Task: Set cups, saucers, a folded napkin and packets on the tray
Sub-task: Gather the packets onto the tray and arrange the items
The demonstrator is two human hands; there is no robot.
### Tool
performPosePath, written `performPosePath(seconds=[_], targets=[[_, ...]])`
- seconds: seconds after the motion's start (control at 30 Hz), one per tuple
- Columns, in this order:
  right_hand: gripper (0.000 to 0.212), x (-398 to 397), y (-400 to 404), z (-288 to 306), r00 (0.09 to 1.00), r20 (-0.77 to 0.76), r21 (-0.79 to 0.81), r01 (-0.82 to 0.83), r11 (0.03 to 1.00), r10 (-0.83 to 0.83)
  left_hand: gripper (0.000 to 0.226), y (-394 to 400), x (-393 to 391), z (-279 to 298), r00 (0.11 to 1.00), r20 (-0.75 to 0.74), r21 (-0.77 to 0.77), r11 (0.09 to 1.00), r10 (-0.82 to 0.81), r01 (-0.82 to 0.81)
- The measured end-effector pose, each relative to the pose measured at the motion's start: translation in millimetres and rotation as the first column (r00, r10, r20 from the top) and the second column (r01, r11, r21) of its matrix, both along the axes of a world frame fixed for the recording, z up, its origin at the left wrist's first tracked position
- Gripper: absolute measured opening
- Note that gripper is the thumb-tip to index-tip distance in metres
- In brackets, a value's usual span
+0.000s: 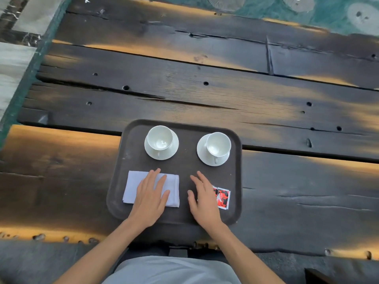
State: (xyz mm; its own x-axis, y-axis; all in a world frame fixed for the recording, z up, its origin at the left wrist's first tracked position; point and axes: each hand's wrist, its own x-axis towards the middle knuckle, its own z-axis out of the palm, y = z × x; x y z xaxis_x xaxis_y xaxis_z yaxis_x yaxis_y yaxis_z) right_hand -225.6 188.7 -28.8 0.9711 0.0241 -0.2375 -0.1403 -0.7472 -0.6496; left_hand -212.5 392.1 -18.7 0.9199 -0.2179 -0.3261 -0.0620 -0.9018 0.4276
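A dark brown tray lies on the wooden table near its front edge. At its back stand two white cups, the left cup on a white saucer and the right cup on another saucer. A folded white napkin lies at the tray's front left. My left hand rests flat on it, fingers spread. Red packets lie at the front right. My right hand lies flat beside them, its edge over their left part, holding nothing.
The table is made of dark, rough planks with gaps and holes. Its left edge borders a green strip, and a teal patterned surface shows beyond the far edge. My grey-clad lap sits below the front edge.
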Motion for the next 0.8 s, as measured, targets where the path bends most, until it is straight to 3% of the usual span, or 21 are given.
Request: performPosePath(seconds=[0.1,0.17,0.23,0.4,0.6,0.8], targets=[[0.046,-11.3,-34.6,5.0,0.964,-0.080,-0.003,0.253,0.967,-0.252,0.046,-34.3,1.0,6.9,0.999,0.032,-0.068,0.998,0.014,-0.012],[0.049,-17.7,-55.0,6.3,0.940,-0.138,-0.045,0.308,0.950,-0.312,0.041,-57.7,3.9,6.5,0.996,-0.062,-0.156,0.985,0.063,-0.072],[0.052,-23.8,-69.2,5.9,0.932,-0.185,-0.063,0.304,0.950,-0.311,0.043,-77.1,6.6,4.4,0.971,-0.205,-0.236,0.957,0.118,-0.167],[0.057,-34.6,-76.1,1.4,0.938,-0.269,-0.112,0.193,0.975,-0.217,0.048,-112.3,12.1,-3.2,0.882,-0.426,-0.234,0.916,0.203,-0.324],[0.066,-40.8,-59.5,-2.3,0.948,-0.272,-0.229,0.104,0.968,-0.166,0.041,-129.6,6.5,-6.3,0.865,-0.438,-0.260,0.886,0.246,-0.384],[0.062,-39.6,-39.4,-1.6,0.952,-0.251,-0.139,0.145,0.979,-0.177,0.037,-131.7,1.2,-9.5,0.846,-0.454,-0.283,0.855,0.280,-0.435]])
